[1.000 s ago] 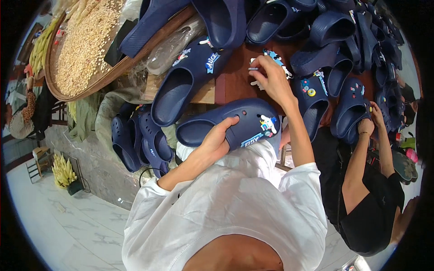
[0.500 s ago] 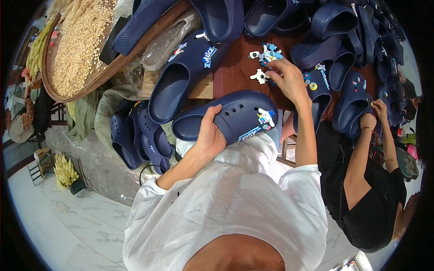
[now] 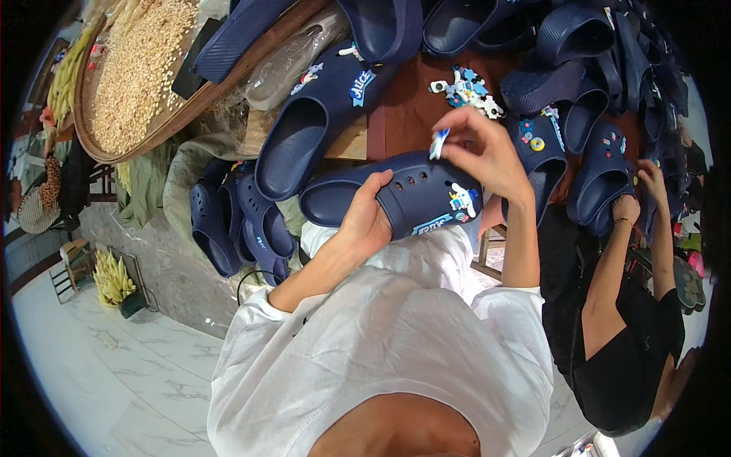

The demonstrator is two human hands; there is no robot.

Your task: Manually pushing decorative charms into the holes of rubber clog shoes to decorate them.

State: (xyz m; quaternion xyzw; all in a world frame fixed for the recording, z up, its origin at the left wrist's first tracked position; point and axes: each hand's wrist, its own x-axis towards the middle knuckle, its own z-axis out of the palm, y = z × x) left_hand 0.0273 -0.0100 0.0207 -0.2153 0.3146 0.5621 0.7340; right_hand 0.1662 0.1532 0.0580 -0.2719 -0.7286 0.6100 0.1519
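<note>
A navy blue foam clog (image 3: 396, 202) lies sideways, holed toe rightward, bearing two charms; a small blue-white charm (image 3: 438, 143) hangs just above it.

Clog (image 3: 396, 199) lies between both hands, loose charms (image 3: 466, 89) behind it, seemingly on a table (image 3: 403, 114)

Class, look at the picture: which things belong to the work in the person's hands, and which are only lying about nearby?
In the work:
- navy clog, gripped by the left hand
- small charm, pinched in the right hand
- loose charms on the table

Lying about:
- other navy clogs
- round basket of grain
- green cloth
- co-worker's hand on another clog
</note>
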